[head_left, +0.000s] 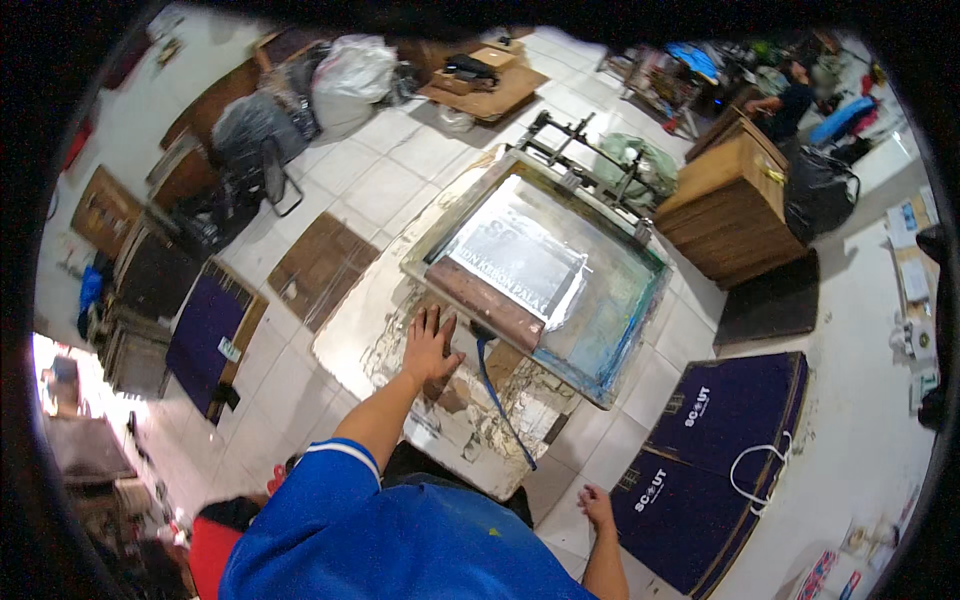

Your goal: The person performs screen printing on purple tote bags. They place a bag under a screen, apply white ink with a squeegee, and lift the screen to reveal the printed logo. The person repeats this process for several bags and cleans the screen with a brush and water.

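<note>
My left hand is spread open over the worn, pale tabletop, close to the near-left edge of a screen-printing frame. The frame lies tilted across the table, and pale lettering and smeared white ink show on its mesh. Along the mesh's near-left side rests a brown bar, perhaps a squeegee. A blue strap hangs from below the frame over the tabletop. Low at the right, my right hand is loosely curled with fingers apart and nothing visible in it, beside navy printed fabric on boards.
Metal hinge clamps hold the frame's far edge. A wooden cabinet stands beyond it. On the left are a board with navy fabric, a flat cardboard piece and plastic bags. Another person is at the far right.
</note>
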Demonstrator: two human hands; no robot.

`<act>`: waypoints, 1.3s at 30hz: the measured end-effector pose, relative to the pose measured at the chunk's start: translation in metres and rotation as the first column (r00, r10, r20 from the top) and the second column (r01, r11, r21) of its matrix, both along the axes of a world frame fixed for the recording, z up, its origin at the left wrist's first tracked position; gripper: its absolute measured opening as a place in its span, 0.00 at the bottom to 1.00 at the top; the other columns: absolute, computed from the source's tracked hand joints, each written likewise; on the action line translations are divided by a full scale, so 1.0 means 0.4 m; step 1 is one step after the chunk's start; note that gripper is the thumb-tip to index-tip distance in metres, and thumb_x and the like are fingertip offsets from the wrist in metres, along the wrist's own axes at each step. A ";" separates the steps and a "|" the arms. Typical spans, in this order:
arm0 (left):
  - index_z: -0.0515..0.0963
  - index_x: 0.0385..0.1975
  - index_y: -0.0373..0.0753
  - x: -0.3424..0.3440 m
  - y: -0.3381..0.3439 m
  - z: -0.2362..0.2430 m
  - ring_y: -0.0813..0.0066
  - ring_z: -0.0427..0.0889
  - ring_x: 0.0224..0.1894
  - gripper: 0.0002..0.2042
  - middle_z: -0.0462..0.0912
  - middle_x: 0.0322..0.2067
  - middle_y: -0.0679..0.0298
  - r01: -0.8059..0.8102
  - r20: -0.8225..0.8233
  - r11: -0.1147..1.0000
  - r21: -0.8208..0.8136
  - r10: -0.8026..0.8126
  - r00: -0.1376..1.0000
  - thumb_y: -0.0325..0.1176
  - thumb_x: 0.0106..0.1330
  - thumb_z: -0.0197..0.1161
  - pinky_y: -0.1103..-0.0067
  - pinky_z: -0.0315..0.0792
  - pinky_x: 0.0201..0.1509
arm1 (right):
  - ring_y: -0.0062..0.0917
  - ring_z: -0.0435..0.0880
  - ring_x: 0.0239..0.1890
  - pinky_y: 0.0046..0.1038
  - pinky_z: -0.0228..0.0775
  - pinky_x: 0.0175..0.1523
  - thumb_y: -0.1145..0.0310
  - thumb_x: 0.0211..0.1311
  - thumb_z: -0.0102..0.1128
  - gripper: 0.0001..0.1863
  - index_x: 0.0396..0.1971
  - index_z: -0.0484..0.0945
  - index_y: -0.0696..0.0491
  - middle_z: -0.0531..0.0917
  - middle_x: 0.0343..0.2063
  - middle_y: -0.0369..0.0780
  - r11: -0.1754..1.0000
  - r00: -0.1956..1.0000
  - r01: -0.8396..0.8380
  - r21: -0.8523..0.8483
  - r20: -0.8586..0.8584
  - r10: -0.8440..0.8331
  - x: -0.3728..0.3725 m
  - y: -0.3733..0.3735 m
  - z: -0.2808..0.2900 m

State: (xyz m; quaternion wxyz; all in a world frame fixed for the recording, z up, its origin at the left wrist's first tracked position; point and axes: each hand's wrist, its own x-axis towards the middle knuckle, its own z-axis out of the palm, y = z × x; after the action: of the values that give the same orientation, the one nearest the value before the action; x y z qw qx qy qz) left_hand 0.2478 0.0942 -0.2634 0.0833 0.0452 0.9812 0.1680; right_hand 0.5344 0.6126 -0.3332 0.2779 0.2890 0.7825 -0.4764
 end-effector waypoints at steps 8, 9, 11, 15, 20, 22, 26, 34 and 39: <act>0.50 0.78 0.40 0.366 0.155 -0.027 0.33 0.42 0.78 0.45 0.43 0.78 0.40 -0.208 0.034 0.978 -0.015 0.209 0.977 0.56 0.66 0.61 0.45 0.43 0.78 | 0.21 0.82 0.24 0.25 0.72 0.26 0.63 0.68 0.65 0.22 0.58 0.77 0.56 0.82 0.30 0.37 0.999 0.996 0.039 0.004 0.080 -0.039 -0.016 0.372 -0.076; 0.49 0.78 0.40 0.436 0.176 -0.024 0.34 0.41 0.79 0.46 0.42 0.78 0.40 -0.186 0.033 0.982 -0.023 0.187 0.982 0.56 0.66 0.61 0.45 0.43 0.78 | 0.21 0.81 0.24 0.26 0.72 0.25 0.63 0.68 0.65 0.21 0.56 0.77 0.56 0.81 0.29 0.37 0.999 0.988 0.036 0.028 0.152 -0.039 -0.009 0.399 -0.096; 0.48 0.79 0.40 0.542 0.197 -0.015 0.34 0.39 0.79 0.47 0.40 0.78 0.41 -0.179 0.136 0.984 0.000 0.178 0.975 0.57 0.66 0.62 0.45 0.41 0.78 | 0.22 0.79 0.21 0.29 0.71 0.23 0.64 0.68 0.64 0.15 0.50 0.79 0.55 0.80 0.28 0.37 0.999 0.970 0.025 -0.035 0.244 -0.016 -0.004 0.423 -0.128; 0.51 0.78 0.44 0.657 0.178 -0.008 0.43 0.41 0.80 0.44 0.43 0.79 0.47 -0.137 0.111 0.988 0.067 0.129 0.985 0.51 0.67 0.63 0.50 0.42 0.80 | 0.32 0.84 0.27 0.34 0.77 0.28 0.63 0.69 0.63 0.16 0.51 0.78 0.57 0.83 0.33 0.42 0.980 0.947 0.100 -0.172 0.318 -0.041 -0.046 0.345 -0.137; 0.55 0.77 0.44 0.666 0.156 -0.025 0.46 0.43 0.80 0.40 0.46 0.79 0.51 -0.170 0.066 0.972 0.160 0.161 0.985 0.46 0.67 0.64 0.50 0.48 0.79 | 0.30 0.87 0.35 0.33 0.79 0.34 0.60 0.70 0.63 0.29 0.64 0.71 0.60 0.85 0.41 0.40 0.882 0.871 -0.418 -0.216 0.182 0.457 -0.193 0.145 -0.067; 0.58 0.76 0.43 0.677 0.173 -0.025 0.45 0.44 0.80 0.38 0.48 0.78 0.52 -0.238 0.072 0.948 0.210 0.228 0.971 0.45 0.67 0.64 0.48 0.50 0.78 | 0.28 0.88 0.34 0.28 0.78 0.33 0.58 0.69 0.63 0.29 0.64 0.72 0.59 0.86 0.43 0.40 0.827 0.815 -0.520 -0.215 0.164 0.555 -0.257 0.085 -0.031; 0.62 0.73 0.41 0.708 0.206 -0.028 0.46 0.47 0.79 0.35 0.51 0.78 0.52 -0.389 0.123 0.874 0.292 0.369 0.921 0.44 0.68 0.63 0.50 0.51 0.79 | 0.26 0.88 0.35 0.29 0.77 0.35 0.57 0.69 0.64 0.29 0.63 0.73 0.58 0.86 0.42 0.39 0.754 0.733 -0.636 -0.166 0.175 0.657 -0.396 0.033 0.036; 0.69 0.69 0.37 0.908 0.392 -0.107 0.50 0.62 0.74 0.30 0.67 0.70 0.47 -0.811 0.193 0.449 0.375 0.818 0.541 0.46 0.71 0.60 0.65 0.62 0.75 | 0.25 0.87 0.32 0.30 0.77 0.34 0.57 0.69 0.63 0.27 0.63 0.75 0.56 0.86 0.40 0.39 0.584 0.563 -0.810 -0.060 0.200 0.802 -0.660 0.160 0.088; 0.73 0.65 0.34 1.095 0.644 -0.253 0.47 0.76 0.64 0.31 0.77 0.61 0.42 -0.968 0.479 0.128 0.218 0.850 0.220 0.53 0.70 0.59 0.62 0.70 0.67 | 0.28 0.86 0.36 0.34 0.77 0.37 0.57 0.70 0.61 0.25 0.61 0.76 0.55 0.86 0.44 0.41 0.626 0.598 -0.780 -0.021 0.271 0.754 -0.715 0.286 0.069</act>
State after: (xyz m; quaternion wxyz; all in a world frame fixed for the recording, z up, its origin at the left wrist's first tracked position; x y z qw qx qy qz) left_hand 0.6856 0.3519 -0.3648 0.0652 -0.5675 0.7037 0.4225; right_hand 0.2482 0.7268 -0.3057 0.5385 -0.0035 0.8106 -0.2299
